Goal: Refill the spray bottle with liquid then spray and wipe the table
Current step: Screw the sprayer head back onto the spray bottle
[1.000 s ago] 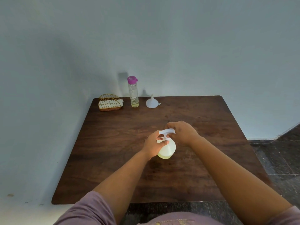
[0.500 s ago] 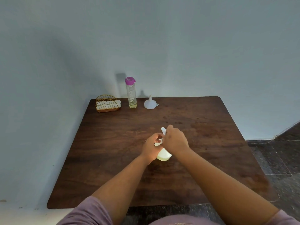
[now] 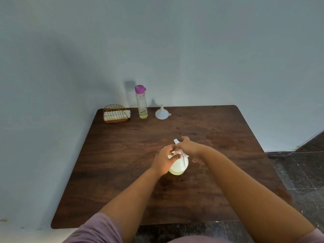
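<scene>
As the spray head turns from a sideways to a far-pointing heading, the person is unscrewing or tightening it.
Over the last second the white spray head rotates on the spray bottle, which stands upright near the middle of the table. The left hand grasps the bottle's body and neck, steadying it; the right hand clasps the spray head, having shifted leftward around it. Pale liquid shows in the bottle. At the far edge stand the refill bottle, funnel and napkin holder, untouched. Which way the head is turning cannot be told, so the refill stage is uncertain.
</scene>
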A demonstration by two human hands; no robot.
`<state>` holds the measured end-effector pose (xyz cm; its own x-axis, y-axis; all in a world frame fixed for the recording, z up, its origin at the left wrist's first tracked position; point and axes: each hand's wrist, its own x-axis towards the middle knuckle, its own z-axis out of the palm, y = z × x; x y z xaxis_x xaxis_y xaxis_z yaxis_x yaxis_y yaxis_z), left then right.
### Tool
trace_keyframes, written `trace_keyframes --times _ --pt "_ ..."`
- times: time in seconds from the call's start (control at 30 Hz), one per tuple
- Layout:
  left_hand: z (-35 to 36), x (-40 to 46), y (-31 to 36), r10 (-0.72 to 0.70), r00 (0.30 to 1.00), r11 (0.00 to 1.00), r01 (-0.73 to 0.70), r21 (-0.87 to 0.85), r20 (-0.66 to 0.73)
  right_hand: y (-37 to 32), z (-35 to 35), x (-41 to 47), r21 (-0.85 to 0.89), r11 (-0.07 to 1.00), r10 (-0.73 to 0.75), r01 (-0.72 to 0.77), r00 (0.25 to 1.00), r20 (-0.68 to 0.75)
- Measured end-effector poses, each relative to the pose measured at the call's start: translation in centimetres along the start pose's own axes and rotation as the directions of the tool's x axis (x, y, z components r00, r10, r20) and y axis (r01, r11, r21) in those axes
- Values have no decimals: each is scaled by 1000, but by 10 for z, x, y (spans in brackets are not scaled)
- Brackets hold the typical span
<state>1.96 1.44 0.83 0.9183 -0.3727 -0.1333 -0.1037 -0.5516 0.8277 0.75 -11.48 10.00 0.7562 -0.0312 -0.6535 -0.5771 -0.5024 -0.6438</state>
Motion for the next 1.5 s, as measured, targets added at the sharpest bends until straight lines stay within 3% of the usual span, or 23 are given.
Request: trace_keyframes --times 0.07,0.13,0.17,0.2,0.27,0.37,0.43,0.77,0.97,1.03,1.13,1.2,1.27,1.33,1.5 --pt "-1 1 0 8 1000 1000 -9 16 14 6 -17 -5 -34 981 -193 194 981 10" --pt "-2 0 0 12 1000 1000 -12 27 12 12 -31 -8 -322 855 -438 406 899 -28" --pt "-1 0 -1 9 1000 999 -9 32 10 13 -35 -8 -510 736 -515 446 857 6" --pt "0 0 -2 7 1000 999 -8 36 8 14 -36 -6 -674 593 -552 441 832 60" --pt "2 1 -3 -8 1000 999 8 46 2 13 -33 -2 -838 351 -573 417 804 160" --pt "4 1 -5 -27 1000 998 27 56 7 9 -26 4 -899 164 -627 407 746 223" --pt "3 2 -6 -36 999 998 35 54 19 6 -24 6 -916 114 -648 384 728 225" --pt "-2 8 -14 -141 986 988 146 -51 88 -3 -17 16 -891 296 -540 344 830 141" --pt "16 -2 -29 -240 968 971 239 21 66 -3 -19 17 -838 407 -496 364 858 132" --pt "22 -4 -27 -298 954 952 299 -68 14 -1 -15 18 -828 446 -503 338 860 80" --pt "29 -6 -26 -245 969 959 237 -154 -32 4 -6 17 -828 496 -508 262 861 -32" --pt "33 -7 -27 -217 975 960 204 -193 -49 11 3 16 -761 618 -487 200 856 -171" --pt "35 -8 -25 -220 973 966 209 -152 -63 17 13 14 -635 760 -427 140 844 -325" --pt "33 -8 -24 -204 976 978 201 -48 -78 17 20 12 -576 812 -371 98 848 -379" --pt "22 -7 -21 -162 987 980 162 113 -8 8 -8 -7 -444 896 -94 6 980 -176"
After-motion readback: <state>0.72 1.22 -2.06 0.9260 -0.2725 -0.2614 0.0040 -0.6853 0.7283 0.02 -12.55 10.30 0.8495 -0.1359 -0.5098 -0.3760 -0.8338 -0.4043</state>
